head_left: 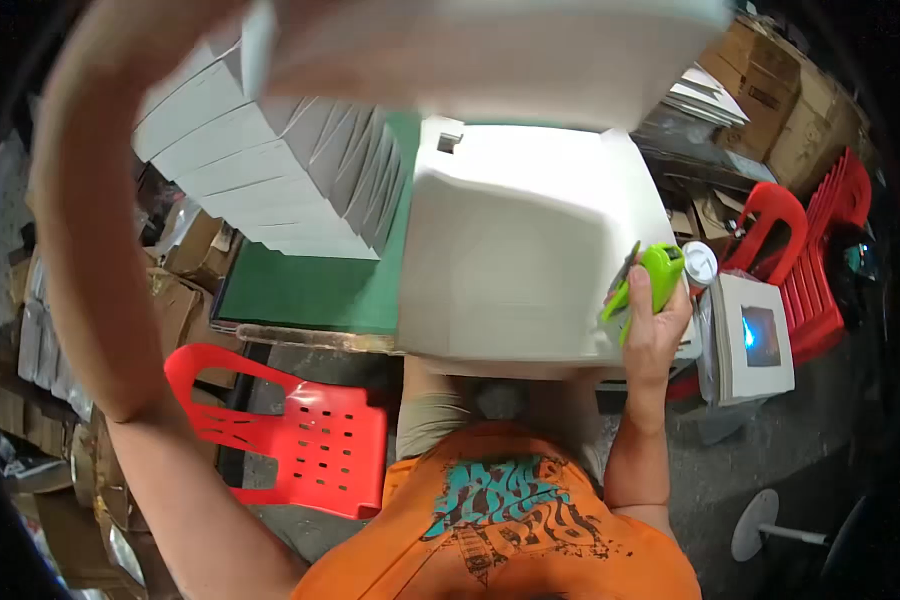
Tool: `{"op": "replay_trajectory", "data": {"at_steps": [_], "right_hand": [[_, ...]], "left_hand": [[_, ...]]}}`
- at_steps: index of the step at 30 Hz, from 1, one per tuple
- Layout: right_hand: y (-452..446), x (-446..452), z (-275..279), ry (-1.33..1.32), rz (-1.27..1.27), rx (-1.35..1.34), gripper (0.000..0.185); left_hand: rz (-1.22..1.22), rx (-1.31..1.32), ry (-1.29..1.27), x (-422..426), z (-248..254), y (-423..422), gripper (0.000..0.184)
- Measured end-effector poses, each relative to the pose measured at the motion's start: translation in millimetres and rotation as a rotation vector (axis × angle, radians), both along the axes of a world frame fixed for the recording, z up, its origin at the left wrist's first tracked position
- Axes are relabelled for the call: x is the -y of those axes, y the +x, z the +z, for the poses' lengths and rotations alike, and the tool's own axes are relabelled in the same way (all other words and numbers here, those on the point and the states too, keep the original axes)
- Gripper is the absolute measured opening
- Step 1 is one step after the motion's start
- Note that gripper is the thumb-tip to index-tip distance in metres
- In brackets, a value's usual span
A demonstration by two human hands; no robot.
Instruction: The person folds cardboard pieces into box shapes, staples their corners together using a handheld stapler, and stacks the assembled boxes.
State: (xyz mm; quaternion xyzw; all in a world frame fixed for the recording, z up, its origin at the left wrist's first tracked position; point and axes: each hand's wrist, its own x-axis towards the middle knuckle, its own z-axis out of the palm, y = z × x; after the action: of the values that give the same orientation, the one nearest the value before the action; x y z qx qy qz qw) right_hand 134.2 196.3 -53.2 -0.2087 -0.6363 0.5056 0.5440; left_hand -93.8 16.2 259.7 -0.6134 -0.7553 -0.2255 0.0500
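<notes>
On a green table [295,300]: one broad white cardboard piece [510,265], lying flat before the person, with one small notch near its far left corner; one leaning stack of white cartons [260,185] to its left, layers too overlapped for an exact count. Above: one pale panel [500,60], blurred. Right hand [655,325]: one, fingers wrapped around one lime-green stapler-like tool [662,270] over the cardboard's right edge. Left arm [90,220]: one, raised to the upper edge; its hand was out of sight, finger state untellable. Seating: one red chair [325,425] at left, more at right. Beside the table's right: one white box [735,365] with one dark window. Lettering: teal and black on one orange shirt [515,515], not legible; no brand could be read.
</notes>
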Motion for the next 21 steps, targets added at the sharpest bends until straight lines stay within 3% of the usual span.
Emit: {"op": "replay_trajectory", "data": {"at_steps": [6,11,15,21], "right_hand": [[0.7,1.7,-8.4,-0.020,-0.024,-0.016,0.023],[0.7,1.9,-11.2,-0.020,-0.060,-0.024,0.023],[1.7,0.0,-13.4,-0.024,-0.040,-0.037,0.024],[1.6,-0.9,-15.8,-0.008,-0.048,-0.043,0.025]], "left_hand": [[0.076,-0.320,0.719,69.5,40.9,-96.3,0.034],[0.150,-0.481,1.109,117.0,59.3,-175.7,0.029],[0.176,-0.483,1.189,131.6,42.1,-234.1,0.026],[0.215,-0.426,1.021,109.4,-22.7,-260.3,0.024]]}}
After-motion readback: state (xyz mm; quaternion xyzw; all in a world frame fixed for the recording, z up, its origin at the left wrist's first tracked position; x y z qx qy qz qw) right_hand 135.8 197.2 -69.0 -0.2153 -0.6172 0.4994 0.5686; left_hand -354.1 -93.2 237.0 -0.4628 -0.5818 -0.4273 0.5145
